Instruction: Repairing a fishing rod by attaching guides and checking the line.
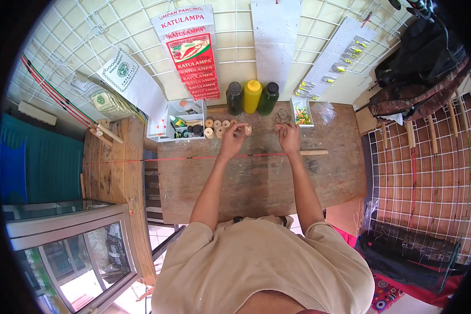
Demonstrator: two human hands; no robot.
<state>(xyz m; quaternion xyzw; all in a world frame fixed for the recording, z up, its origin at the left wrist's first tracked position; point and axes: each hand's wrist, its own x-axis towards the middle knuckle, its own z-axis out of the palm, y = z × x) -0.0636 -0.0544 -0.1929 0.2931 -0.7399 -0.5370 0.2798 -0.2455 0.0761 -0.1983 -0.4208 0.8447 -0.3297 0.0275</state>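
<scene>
My left hand [233, 139] is raised over the table, its thumb and fingers closed on a small pale wooden spool [248, 130]. To its right, my right hand [289, 138] is pinched; what lies between its fingertips is too small to tell. A dark thin loop [282, 113] rests just beyond those fingertips. Under both wrists runs a thin red fishing rod [220, 156], its pale wooden handle [314, 153] pointing right. Several more wooden spools [209, 132] stand in a group left of my left hand.
Behind the hands stand a yellow squeeze bottle [252, 97] and two dark bottles [235, 98]. A white divided box [186, 112] sits at the left, a small white tray of colourful pieces [302, 112] at the right. More rods hang on the right-hand wire grid [424, 172].
</scene>
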